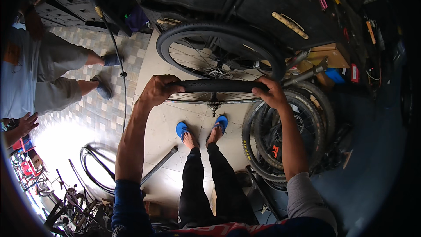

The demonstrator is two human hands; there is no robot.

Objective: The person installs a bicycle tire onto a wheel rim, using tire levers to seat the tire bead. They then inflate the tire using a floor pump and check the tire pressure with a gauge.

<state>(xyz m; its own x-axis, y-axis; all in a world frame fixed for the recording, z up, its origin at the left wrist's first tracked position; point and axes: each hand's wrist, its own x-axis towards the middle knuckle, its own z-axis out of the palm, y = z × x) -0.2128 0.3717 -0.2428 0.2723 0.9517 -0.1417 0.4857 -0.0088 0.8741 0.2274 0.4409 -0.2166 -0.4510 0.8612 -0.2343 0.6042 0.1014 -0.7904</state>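
A bicycle wheel with a black tire (pixel 215 85) is held upright in front of me, seen from above its tread. My left hand (pixel 159 90) wraps round the tire at its left side, thumb on top. At the right side my right hand (pixel 270 92) grips the same tire, thumb also across the top. Below the tire the rear cogs (pixel 213 107) and thin spokes show at the hub. Just beyond stands a second black-tired wheel (pixel 193 28), near the dark cabinet. Whether the two wheels touch I cannot tell.
Several mountain bike wheels (pixel 249 149) are stacked at my right. A cardboard box (pixel 328 55) and tools lie by the dark cabinet (pixel 263 8). On the left a person in shorts (pixel 61 94) stands beyond a hanging hose (pixel 123 73). Loose tires (pixel 86 166) and a tube (pixel 160 164) are lower left.
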